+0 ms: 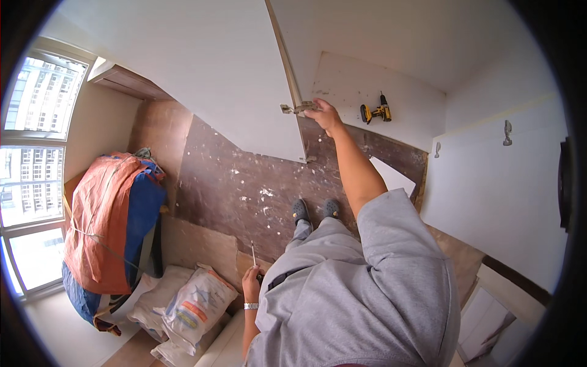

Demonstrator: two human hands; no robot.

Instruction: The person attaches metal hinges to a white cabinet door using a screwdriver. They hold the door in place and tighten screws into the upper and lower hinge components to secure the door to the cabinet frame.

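Note:
My right hand (325,116) reaches forward with its fingers closed on a metal cabinet hinge (299,108), which sits at the edge of a large white door panel (232,73). The panel stands in front of me, its lower corner hanging above the stained brown floor. Low at my left side, my left hand (251,285) grips a screwdriver (254,252) with its thin shaft pointing away from me; most of the handle is hidden in the fingers. Beyond my right hand, a yellow and black cordless drill (376,111) lies on a white cabinet board (422,110).
Two more hinges (507,133) are fixed to the white side panel (489,189) on the right. A bundle wrapped in orange and blue tarpaulin (101,214) stands by the window at left. Filled white sacks (199,303) lie near my left hand. A white offcut (393,177) rests by my right arm.

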